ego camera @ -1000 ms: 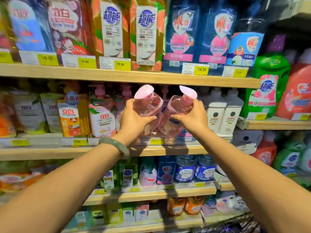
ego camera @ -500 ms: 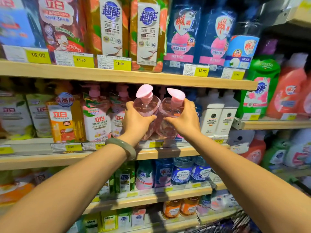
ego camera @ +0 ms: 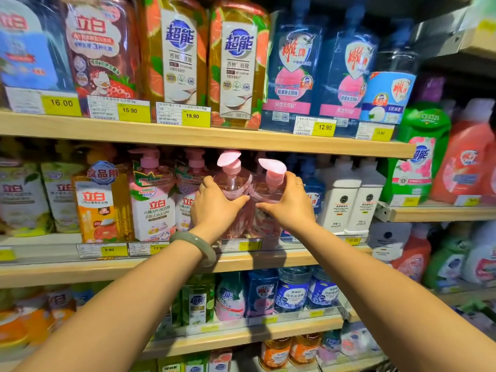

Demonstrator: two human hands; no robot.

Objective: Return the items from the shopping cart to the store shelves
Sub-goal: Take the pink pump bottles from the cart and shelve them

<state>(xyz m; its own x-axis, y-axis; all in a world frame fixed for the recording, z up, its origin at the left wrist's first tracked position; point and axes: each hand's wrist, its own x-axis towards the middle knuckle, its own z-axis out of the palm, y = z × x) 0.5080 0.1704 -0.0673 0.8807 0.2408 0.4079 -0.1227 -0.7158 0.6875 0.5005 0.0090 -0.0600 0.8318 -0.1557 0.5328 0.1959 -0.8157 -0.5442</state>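
Note:
Two clear pink pump bottles stand side by side on the middle wooden shelf [ego camera: 80,269]. My left hand [ego camera: 214,208] wraps the left pink bottle [ego camera: 233,181], whose flat pink pump head sits just under the shelf above. My right hand [ego camera: 288,205] grips the right pink bottle [ego camera: 269,189] around its shoulder. Both bottles look upright, their bases behind the price rail and hidden by my hands. A green bangle [ego camera: 197,244] circles my left wrist.
White and pink pump bottles [ego camera: 153,200] crowd the left bottle's side; white bottles [ego camera: 341,194] stand to the right. The upper shelf edge [ego camera: 204,136] hangs low over the pump heads. Refill pouches fill the top shelf, and more bottles fill the lower shelves.
Both hands have pushed the two pink bottles deeper and lower into the middle shelf. The bottles went from tilted to upright, and the view has moved closer.

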